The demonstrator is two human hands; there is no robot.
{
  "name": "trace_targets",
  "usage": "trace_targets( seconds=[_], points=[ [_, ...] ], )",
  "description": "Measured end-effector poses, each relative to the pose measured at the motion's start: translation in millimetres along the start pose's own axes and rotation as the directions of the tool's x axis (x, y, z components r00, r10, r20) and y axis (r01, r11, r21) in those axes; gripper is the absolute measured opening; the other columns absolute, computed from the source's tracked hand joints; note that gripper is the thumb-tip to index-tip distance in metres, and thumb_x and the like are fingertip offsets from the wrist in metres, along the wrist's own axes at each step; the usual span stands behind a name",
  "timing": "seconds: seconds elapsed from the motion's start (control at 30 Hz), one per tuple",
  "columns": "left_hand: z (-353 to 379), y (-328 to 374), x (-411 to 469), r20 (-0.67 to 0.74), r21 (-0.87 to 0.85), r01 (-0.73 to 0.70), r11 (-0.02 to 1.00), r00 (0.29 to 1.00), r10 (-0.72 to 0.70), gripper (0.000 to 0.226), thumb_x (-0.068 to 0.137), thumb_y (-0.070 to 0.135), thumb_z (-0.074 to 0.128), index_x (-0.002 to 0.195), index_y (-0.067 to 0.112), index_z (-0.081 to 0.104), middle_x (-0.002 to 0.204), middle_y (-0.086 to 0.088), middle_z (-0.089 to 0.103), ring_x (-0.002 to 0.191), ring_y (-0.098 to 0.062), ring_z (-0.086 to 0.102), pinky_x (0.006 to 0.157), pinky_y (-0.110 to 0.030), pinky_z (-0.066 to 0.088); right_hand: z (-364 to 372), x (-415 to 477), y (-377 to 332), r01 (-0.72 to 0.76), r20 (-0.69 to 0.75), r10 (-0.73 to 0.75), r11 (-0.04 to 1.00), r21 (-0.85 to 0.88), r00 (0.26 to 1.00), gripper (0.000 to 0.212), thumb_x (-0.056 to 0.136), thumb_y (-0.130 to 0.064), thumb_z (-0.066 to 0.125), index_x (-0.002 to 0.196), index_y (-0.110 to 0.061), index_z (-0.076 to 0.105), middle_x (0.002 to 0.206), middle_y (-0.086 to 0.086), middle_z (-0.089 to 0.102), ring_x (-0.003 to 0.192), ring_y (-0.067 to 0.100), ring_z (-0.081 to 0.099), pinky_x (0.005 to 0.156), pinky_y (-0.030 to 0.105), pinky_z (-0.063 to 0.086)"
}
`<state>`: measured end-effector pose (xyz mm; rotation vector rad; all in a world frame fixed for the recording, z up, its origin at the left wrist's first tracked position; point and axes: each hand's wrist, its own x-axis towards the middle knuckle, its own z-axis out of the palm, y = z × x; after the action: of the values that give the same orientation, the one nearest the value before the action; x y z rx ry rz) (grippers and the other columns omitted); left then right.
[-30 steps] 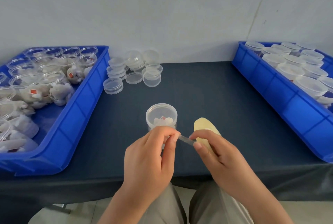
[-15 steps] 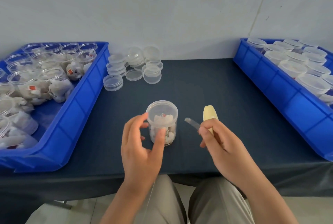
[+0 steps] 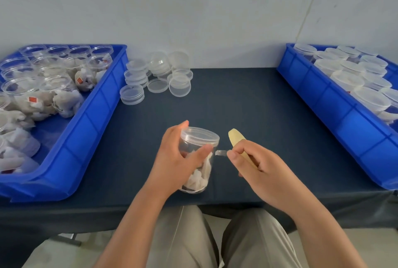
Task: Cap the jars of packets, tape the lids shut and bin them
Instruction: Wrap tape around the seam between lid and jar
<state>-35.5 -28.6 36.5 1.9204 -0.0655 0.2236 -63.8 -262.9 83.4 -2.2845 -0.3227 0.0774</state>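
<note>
The left hand [image 3: 174, 162] curled round the capped jar [image 3: 200, 145], holding it tilted. The right hand [image 3: 258, 166] pinched a tape strip [image 3: 220, 153] and a yellow card [image 3: 235, 138] beside it.

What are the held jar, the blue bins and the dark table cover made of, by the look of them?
The jar looks like clear glossy plastic: the packets show through its wall. The blue bins seem moulded plastic, smooth, with ribbed sides and a slight sheen. The table cover is probably matte dark cloth; it hangs over the front edge.
</note>
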Motion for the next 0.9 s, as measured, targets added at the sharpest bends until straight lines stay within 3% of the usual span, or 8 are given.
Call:
trace_targets(
  seconds=[0.07,0.13,0.27,0.33,0.43,0.53,0.73,0.9],
  points=[
    [-3.6,5.6,-2.6,-0.001,-0.054,-0.004,0.999,1.0,0.004,0.068,0.087,0.068,0.071,0.145,0.062,0.036,0.124,0.054,0.048,0.117,0.022,0.053,0.08,0.004,0.043,-2.4,4.3,-1.4,-0.02,0.057,0.021,1.0,-0.02,0.998,0.037,0.098,-0.071,0.04,0.096,-0.038,0.057,0.085,0.002,0.063,0.07,0.018,0.062,0.059,0.032,0.048],
    [-6.4,9.2,-2.9,0.032,-0.089,0.009,0.996,0.999,-0.006,0.047,0.092,0.063,0.065,0.134,0.066,0.042,0.123,0.046,0.054,0.114,0.017,0.059,0.08,0.002,0.044,-2.6,8.6,-3.6,-0.039,0.092,0.042,0.998,-0.04,0.995,0.037,0.098,-0.071,0.04,0.097,-0.038,0.057,0.086,-0.001,0.065,0.077,0.019,0.067,0.064,0.039,0.052],
    [-1.7,10.3,-1.2,0.017,-0.139,0.009,0.99,1.0,-0.007,0.03,0.09,0.059,0.061,0.118,0.054,0.051,0.119,0.032,0.062,0.108,0.006,0.065,0.079,-0.004,0.048,0.9,16.3,-5.9,-0.04,0.089,0.045,0.997,-0.063,0.995,0.036,0.101,-0.07,0.041,0.094,-0.038,0.056,0.083,-0.002,0.065,0.076,0.016,0.067,0.064,0.039,0.052],
    [2.9,10.6,1.1,-0.02,-0.141,-0.006,0.99,1.0,0.003,0.031,0.089,0.059,0.062,0.115,0.047,0.052,0.112,0.029,0.065,0.101,0.003,0.068,0.074,-0.007,0.051,2.7,20.9,-5.9,-0.028,0.057,0.033,0.996,-0.083,0.998,0.036,0.101,-0.07,0.043,0.092,-0.037,0.056,0.082,-0.002,0.065,0.07,0.013,0.063,0.061,0.038,0.049],
    [5.8,12.8,6.1,-0.024,-0.126,-0.02,0.992,1.0,0.017,0.035,0.09,0.064,0.056,0.114,0.038,0.053,0.106,0.028,0.065,0.094,0.004,0.067,0.074,-0.009,0.05,6.1,27.1,-5.4,-0.017,0.023,0.02,0.993,-0.116,1.0,0.036,0.1,-0.071,0.045,0.091,-0.037,0.055,0.083,-0.006,0.066,0.065,0.007,0.057,0.056,0.024,0.041],
    [6.8,13.8,9.6,0.019,-0.121,-0.012,0.993,1.0,0.014,0.037,0.087,0.067,0.056,0.113,0.04,0.053,0.102,0.023,0.067,0.09,0.001,0.068,0.071,-0.012,0.052,8.1,31.0,-3.5,-0.018,0.02,0.021,0.992,-0.125,1.0,0.032,0.101,-0.069,0.046,0.091,-0.04,0.055,0.086,-0.015,0.067,0.068,0.003,0.059,0.055,0.021,0.041],
    [7.0,12.6,7.3,0.029,-0.106,-0.062,0.992,0.997,0.065,0.053,0.073,0.061,0.078,0.113,0.043,0.05,0.111,0.027,0.065,0.105,-0.004,0.07,0.079,-0.016,0.057,7.9,34.0,-0.8,-0.007,0.011,0.009,0.992,-0.123,1.0,0.034,0.102,-0.068,0.045,0.088,-0.039,0.055,0.086,-0.016,0.065,0.072,0.005,0.06,0.057,0.021,0.041],
    [8.9,11.2,6.5,0.018,-0.106,-0.07,0.992,0.997,0.072,0.062,0.072,0.066,0.087,0.116,0.043,0.05,0.113,0.017,0.068,0.105,-0.011,0.073,0.08,-0.024,0.062,7.2,33.6,-1.9,0.0,0.029,0.003,0.995,-0.099,1.0,0.028,0.105,-0.056,0.051,0.086,-0.037,0.056,0.082,-0.017,0.065,0.064,0.001,0.056,0.053,0.018,0.04]
  ],
)
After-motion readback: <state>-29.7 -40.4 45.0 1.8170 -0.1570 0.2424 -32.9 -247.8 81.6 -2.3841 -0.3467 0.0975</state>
